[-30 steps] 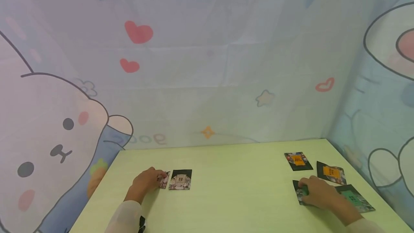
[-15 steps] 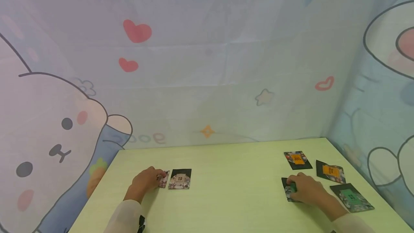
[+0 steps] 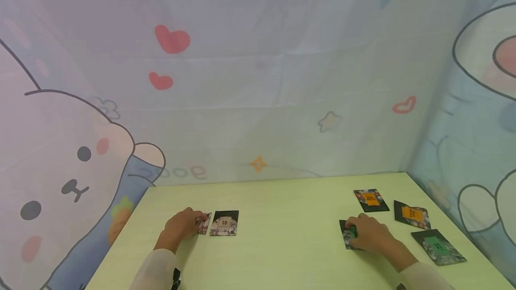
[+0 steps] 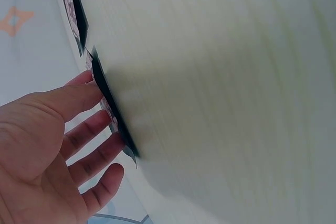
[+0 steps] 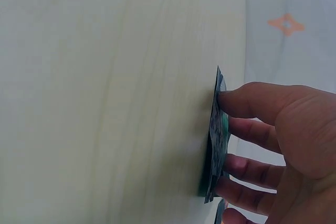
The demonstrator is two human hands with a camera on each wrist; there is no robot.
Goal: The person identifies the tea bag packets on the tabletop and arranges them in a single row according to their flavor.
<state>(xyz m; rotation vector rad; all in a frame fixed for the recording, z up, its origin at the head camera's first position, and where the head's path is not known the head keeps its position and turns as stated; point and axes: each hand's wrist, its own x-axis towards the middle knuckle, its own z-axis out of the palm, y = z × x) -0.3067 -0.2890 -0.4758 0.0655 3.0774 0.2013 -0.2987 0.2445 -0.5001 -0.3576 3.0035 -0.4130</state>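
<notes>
My left hand (image 3: 184, 225) rests on a flat pink-patterned sachet (image 3: 204, 223), its thumb and fingertips at the edges in the left wrist view. Just right of it lies a black sachet (image 3: 224, 223) with a pale label. My right hand (image 3: 371, 234) holds a dark sachet with a green label (image 3: 347, 235) between thumb and fingers, low over the table. In the right wrist view this green sachet (image 5: 217, 140) stands edge-on to the camera, the thumb near one end and several fingertips along its face. The palm hides part of the sachet in the head view.
Two orange-labelled sachets (image 3: 371, 200) lie at the back right of the pale table (image 3: 282, 245). Another green-labelled sachet (image 3: 438, 247) is nearer the right edge. A printed cloth (image 3: 258, 79) hangs behind the table.
My right hand has moved left with the green-labelled sachet, away from the other green-labelled one. The left hand and the sachet under it have stayed put.
</notes>
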